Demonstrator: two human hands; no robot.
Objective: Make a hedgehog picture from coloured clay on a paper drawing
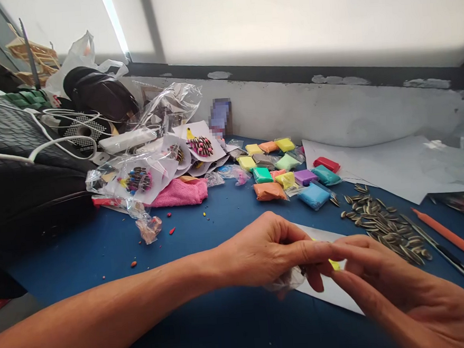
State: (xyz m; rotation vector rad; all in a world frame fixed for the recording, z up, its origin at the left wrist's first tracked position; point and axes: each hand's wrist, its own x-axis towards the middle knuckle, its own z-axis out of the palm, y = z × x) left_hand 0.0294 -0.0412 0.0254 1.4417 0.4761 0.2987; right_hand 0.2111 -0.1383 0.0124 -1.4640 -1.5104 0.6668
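Observation:
My left hand (269, 251) is closed around a crumpled clear plastic wrapper (290, 280) below its palm. Its fingertips meet those of my right hand (406, 283) in front of me. Between the fingertips shows a small bit of bright yellow modelling clay (334, 265), pinched by my right hand and mostly hidden. Under both hands lies a white sheet of paper (323, 292), largely covered by them. A heap of striped sunflower seeds (386, 227) lies just beyond my right hand.
Several wrapped clay packs (271, 191) lie on the blue table (210, 324). An orange pencil (451, 238) and a dark pen (448, 257) lie at the right. Seed-and-clay pictures (201, 146) and a pink cloth (180, 192) sit left of centre. A black bag (29, 177) borders the left.

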